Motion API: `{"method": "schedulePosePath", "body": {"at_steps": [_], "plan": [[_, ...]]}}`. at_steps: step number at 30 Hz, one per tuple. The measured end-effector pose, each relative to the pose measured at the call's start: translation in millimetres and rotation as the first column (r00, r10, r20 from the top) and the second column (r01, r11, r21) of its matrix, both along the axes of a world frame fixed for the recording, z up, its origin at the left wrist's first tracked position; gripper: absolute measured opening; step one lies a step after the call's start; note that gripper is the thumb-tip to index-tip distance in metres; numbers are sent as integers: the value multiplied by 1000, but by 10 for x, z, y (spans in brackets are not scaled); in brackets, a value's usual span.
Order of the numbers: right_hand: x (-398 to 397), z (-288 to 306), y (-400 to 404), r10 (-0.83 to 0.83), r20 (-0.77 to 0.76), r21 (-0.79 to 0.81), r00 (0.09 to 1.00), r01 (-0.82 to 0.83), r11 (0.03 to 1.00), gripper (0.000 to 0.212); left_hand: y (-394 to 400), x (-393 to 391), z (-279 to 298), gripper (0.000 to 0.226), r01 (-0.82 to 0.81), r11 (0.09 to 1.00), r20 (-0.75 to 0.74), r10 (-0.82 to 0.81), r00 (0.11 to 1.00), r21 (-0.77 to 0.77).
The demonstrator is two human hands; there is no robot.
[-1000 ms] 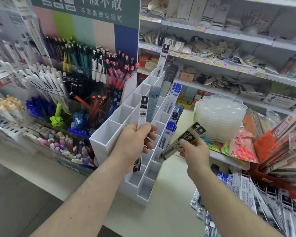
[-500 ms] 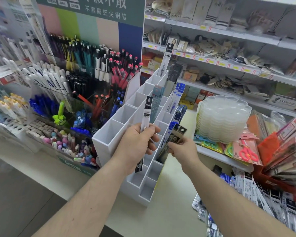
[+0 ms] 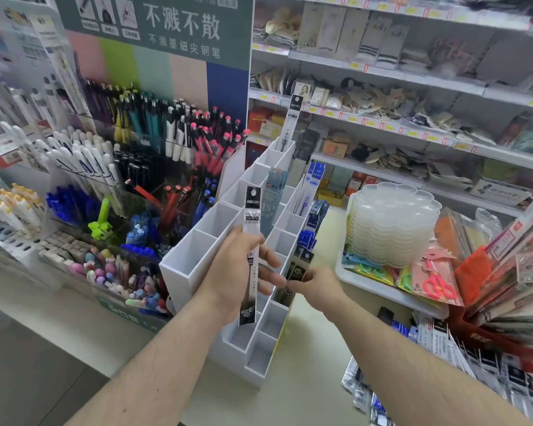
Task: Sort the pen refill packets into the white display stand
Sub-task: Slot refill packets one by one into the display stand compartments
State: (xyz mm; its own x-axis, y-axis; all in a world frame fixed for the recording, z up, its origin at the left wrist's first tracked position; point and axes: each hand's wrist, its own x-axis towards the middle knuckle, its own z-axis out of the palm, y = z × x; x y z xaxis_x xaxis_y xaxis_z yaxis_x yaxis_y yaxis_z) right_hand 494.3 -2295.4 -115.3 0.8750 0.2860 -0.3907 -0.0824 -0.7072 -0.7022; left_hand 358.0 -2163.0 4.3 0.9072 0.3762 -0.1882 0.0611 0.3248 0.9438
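Fingers of your left hand (image 3: 234, 273) wrap a long white refill packet with black ends (image 3: 250, 256), held upright over the white tiered plastic display stand (image 3: 194, 241). Your right hand (image 3: 317, 285) pinches a dark black refill packet (image 3: 299, 265) at its lower part — packet's bottom end sits down in a right-side slot, just beside your left fingertips. More packets stand in slots beyond your fingers, incl. a teal packet (image 3: 274, 198) and blue ones (image 3: 313, 186). Loose packets (image 3: 443, 342) lie right of your right forearm.
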Motion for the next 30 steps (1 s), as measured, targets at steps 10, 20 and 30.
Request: {"method": "schedulePosePath", "body": {"at_steps": [10, 20, 30], "plan": [[-308, 327, -350, -140, -41, 224, 989, 146, 964, 22, -7, 3, -4, 21, 37, 996, 2, -37, 999, 83], [-606, 1284, -180, -106, 58, 660, 993, 41, 750, 14, -217, 183, -25, 17, 242, 964, -28, -240, 970, 107], [-230, 1271, -359, -387, -208, 753, 898, 399, 522, 22, -60, 222, -43, 18, -73, 960, 82, 52, 995, 270]]}}
